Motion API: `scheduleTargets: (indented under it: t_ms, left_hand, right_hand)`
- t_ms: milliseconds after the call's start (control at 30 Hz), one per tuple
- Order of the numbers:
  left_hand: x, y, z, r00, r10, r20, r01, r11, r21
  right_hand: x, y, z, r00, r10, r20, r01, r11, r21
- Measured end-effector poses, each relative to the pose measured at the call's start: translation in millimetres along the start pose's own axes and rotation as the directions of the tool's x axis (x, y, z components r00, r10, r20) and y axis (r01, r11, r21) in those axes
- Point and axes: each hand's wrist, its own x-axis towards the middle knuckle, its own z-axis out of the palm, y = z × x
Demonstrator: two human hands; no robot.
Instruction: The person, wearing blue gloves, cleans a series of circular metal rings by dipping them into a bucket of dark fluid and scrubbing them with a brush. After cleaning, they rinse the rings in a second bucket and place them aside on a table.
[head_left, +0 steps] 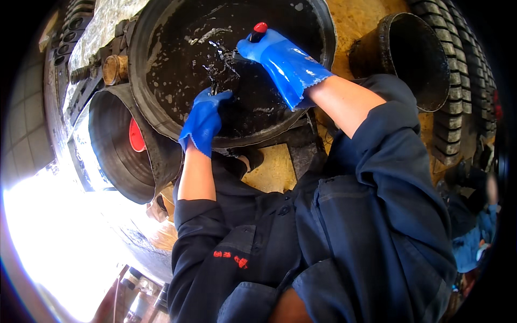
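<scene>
I wear blue rubber gloves, and both hands are over a wide round black tub [141,59] holding dark liquid. My right hand [266,47] is closed round a tool with a black handle and a red end [260,27]; its working end is mostly hidden, so its exact kind does not show. Lower and to the left, my left hand [205,116] is closed, thumb and fingers together, at the lower end of a wet, shiny dark part [219,62]. Glare and dripping liquid blur that part's shape. The tool's head lies close to it.
Left of the tub, a black bucket [121,145] lies tilted with a red round thing [137,134] inside. A rusty cylinder [115,69] sits above it. At the right are an open dark drum [417,59] and large treaded tyres [455,102]. Another person's blue sleeve [467,250] shows at far right.
</scene>
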Motion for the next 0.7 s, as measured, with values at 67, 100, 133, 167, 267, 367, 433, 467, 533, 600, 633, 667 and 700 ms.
scheduleTargets:
  t_ms: [67, 100, 133, 167, 267, 367, 433, 467, 533, 600, 633, 667, 700]
  left_hand:
    - [17.1, 7.3, -0.2, 0.958, -0.276, 0.077, 0.287, 0.919, -0.27]
    - [15.7, 4.9, 0.2, 0.958, -0.277, 0.074, 0.287, 0.919, -0.27]
    - [13.0, 2.5, 0.8, 0.941, -0.338, 0.023, 0.338, 0.941, 0.013]
    - [10.4, 14.9, -2.8, 0.924, -0.379, -0.041, 0.374, 0.88, 0.291]
    - [16.4, -14.1, 8.1, 0.939, -0.337, -0.07, 0.334, 0.846, 0.416]
    - [14.6, -26.3, 7.1, 0.93, -0.364, -0.047, 0.34, 0.808, 0.48]
    - [8.7, -32.4, 2.4, 0.937, -0.344, -0.053, 0.326, 0.816, 0.478]
    - [4.7, -32.0, -3.7, 0.953, -0.276, -0.122, 0.302, 0.872, 0.386]
    - [5.9, -30.9, -14.5, 0.946, -0.277, -0.17, 0.303, 0.94, 0.156]
    - [14.1, -24.2, -13.4, 0.957, -0.245, -0.156, 0.197, 0.942, -0.273]
    - [16.1, -20.5, -10.1, 0.965, -0.226, -0.136, 0.132, 0.861, -0.49]
    - [11.8, -34.0, -13.6, 0.958, -0.245, -0.148, 0.145, 0.861, -0.488]
    - [18.5, -40.3, -11.2, 0.967, -0.229, -0.115, 0.121, 0.804, -0.583]
  right_hand:
    - [5.4, 9.4, 3.9, 1.0, -0.02, -0.008, 0.019, 0.999, -0.033]
    - [6.7, 12.8, 6.6, 0.999, -0.041, -0.011, 0.04, 0.997, -0.065]
    - [6.0, 19.1, 6.4, 0.996, -0.089, 0.014, 0.09, 0.994, -0.057]
    - [7.2, 25.5, 7.9, 0.996, -0.089, 0.012, 0.089, 0.994, -0.057]
    - [9.5, 36.7, 12.7, 0.997, -0.079, -0.018, 0.075, 0.982, -0.172]
    - [8.3, 32.3, 11.6, 0.997, -0.04, 0.06, 0.057, 0.952, -0.301]
    - [5.0, 26.4, 5.5, 0.993, -0.037, 0.11, 0.057, 0.98, -0.188]
    - [1.5, 17.8, -0.2, 0.987, -0.032, 0.159, 0.041, 0.998, -0.055]
    - [0.2, 10.0, 1.8, 0.979, -0.146, 0.141, 0.103, 0.956, 0.276]
    - [7.7, 3.1, 0.5, 0.969, -0.243, -0.034, 0.238, 0.9, 0.365]
    - [14.8, -3.3, 1.2, 0.964, -0.25, -0.088, 0.265, 0.895, 0.358]
    - [7.0, -22.9, 6.2, 0.966, -0.255, -0.031, 0.25, 0.907, 0.34]
    - [8.3, -23.4, 7.1, 0.934, -0.356, 0.013, 0.303, 0.815, 0.494]
